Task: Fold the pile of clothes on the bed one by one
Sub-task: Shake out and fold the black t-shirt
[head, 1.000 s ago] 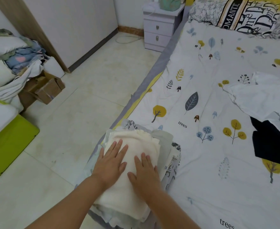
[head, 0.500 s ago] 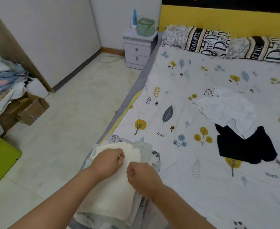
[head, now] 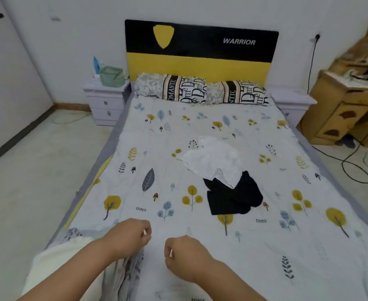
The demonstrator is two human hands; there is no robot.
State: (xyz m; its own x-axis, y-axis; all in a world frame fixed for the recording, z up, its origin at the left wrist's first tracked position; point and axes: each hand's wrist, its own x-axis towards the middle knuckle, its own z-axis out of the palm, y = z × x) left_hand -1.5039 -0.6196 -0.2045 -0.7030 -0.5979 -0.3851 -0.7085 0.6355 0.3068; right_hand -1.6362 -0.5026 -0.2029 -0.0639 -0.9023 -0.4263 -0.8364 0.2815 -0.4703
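Head view: your left hand (head: 133, 236) and right hand (head: 184, 254) hang close together over the near edge of the white quilt printed with yellow trees and grey leaves (head: 265, 246). Both have their fingers curled in toward the palm, and neither shows any cloth between fingers and thumb, so both read as clenched on nothing.

Beneath your left forearm, on the near-left corner of the bed, sits the cream folded stack of soft cloth (head: 70, 263), with a grey leaf-patterned layer (head: 128, 270) showing at its right edge, just below your left hand.

What remains to fold lies ahead of both hands and off to the right, toward the headboard. The black crumpled garment (head: 233, 197) is the nearer piece; the white crumpled garment (head: 215, 160) lies beyond it, its lower edge overlapping the black one's top. Together they run on a slant from far-left to near-right.

Your right hand is the nearer of the two to this pile, with the black piece forward of it and a little to its right. Judged from this, the next reach goes forward and rightward, and your right hand would likely arrive first. The white piece lies on top at the overlap, so it should lift free without dragging the black.
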